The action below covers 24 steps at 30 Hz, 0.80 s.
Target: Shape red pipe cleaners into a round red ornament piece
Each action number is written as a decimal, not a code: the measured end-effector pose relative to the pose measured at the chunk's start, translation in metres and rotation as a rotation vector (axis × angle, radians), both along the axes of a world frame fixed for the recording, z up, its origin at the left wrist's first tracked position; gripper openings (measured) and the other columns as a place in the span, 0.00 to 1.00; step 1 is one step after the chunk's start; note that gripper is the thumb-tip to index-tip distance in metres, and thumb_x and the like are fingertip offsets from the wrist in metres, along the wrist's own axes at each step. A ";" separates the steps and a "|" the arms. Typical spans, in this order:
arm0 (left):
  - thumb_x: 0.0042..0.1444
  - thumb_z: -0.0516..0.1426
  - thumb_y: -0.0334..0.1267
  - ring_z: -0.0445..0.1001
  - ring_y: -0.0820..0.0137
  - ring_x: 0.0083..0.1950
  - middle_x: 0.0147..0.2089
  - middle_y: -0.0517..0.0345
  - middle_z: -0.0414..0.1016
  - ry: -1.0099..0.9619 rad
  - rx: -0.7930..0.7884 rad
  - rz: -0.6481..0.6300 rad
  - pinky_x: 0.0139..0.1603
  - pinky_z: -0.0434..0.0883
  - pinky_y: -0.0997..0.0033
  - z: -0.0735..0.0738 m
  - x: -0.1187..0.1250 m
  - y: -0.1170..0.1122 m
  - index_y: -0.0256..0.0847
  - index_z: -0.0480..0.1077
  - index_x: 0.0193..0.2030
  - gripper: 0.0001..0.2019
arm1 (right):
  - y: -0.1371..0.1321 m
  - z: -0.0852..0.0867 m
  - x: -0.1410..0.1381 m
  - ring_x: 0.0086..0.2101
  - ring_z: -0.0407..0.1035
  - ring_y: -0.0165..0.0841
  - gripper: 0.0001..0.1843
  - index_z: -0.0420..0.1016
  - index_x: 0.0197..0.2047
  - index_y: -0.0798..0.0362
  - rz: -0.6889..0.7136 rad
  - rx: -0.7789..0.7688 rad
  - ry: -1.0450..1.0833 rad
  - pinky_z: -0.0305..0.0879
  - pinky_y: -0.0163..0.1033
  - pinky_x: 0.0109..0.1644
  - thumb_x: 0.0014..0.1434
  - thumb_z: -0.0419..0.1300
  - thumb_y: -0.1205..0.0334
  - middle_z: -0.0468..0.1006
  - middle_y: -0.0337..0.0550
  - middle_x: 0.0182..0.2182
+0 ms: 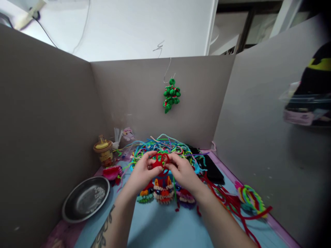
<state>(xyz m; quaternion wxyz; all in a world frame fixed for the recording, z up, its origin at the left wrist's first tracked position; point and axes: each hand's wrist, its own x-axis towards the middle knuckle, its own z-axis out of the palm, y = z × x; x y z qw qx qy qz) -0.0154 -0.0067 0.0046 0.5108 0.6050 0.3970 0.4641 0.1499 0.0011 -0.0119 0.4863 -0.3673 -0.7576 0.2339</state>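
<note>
Between my two hands is a red pipe-cleaner piece (161, 159) bent into several loops, held up above the work surface. My left hand (145, 168) pinches its left side with thumb and fingers. From the right, my right hand (182, 171) grips the other side, and a green pipe cleaner (175, 191) hangs down by that hand. Below them sit several finished fuzzy figures, among them an orange and peach one (163, 193), a purple one (186, 198) and a teal one (145, 195). The fingertips partly cover the red piece.
Behind my hands a blue tray (197, 169) overflows with colourful pipe cleaners. A metal bowl (69, 206) holding small pale bits stands left, near a brown cup (106, 155). Red pipe cleaners (232, 203) lie right. Grey panels (129, 89) surround the surface; a green ornament (171, 94) hangs behind.
</note>
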 end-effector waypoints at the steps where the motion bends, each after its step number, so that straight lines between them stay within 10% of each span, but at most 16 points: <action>1: 0.46 0.60 0.33 0.73 0.72 0.31 0.30 0.61 0.72 -0.013 0.000 0.000 0.33 0.66 0.73 0.000 0.000 0.000 0.37 0.59 0.52 0.26 | -0.001 0.000 -0.001 0.30 0.66 0.29 0.07 0.68 0.39 0.52 0.011 -0.020 0.023 0.61 0.33 0.34 0.56 0.52 0.69 0.72 0.36 0.28; 11: 0.43 0.64 0.35 0.73 0.73 0.30 0.30 0.61 0.73 -0.218 -0.036 0.082 0.36 0.68 0.72 0.000 0.002 0.004 0.36 0.59 0.51 0.28 | -0.006 -0.003 -0.012 0.21 0.64 0.25 0.33 0.47 0.63 0.49 -0.029 -0.092 0.143 0.63 0.33 0.24 0.56 0.53 0.68 0.73 0.46 0.40; 19: 0.41 0.65 0.35 0.72 0.75 0.29 0.30 0.62 0.73 -0.348 -0.040 0.125 0.34 0.68 0.73 0.001 0.004 0.003 0.37 0.58 0.53 0.31 | -0.010 -0.005 -0.013 0.36 0.67 0.34 0.13 0.65 0.44 0.50 -0.238 0.433 -0.006 0.66 0.41 0.41 0.55 0.57 0.68 0.68 0.46 0.40; 24: 0.40 0.65 0.36 0.71 0.74 0.29 0.28 0.64 0.71 -0.309 -0.036 0.139 0.34 0.68 0.73 0.000 0.009 0.002 0.37 0.60 0.52 0.30 | -0.007 -0.010 -0.018 0.36 0.66 0.34 0.05 0.70 0.38 0.51 -0.237 0.378 -0.126 0.65 0.39 0.40 0.57 0.56 0.67 0.66 0.46 0.38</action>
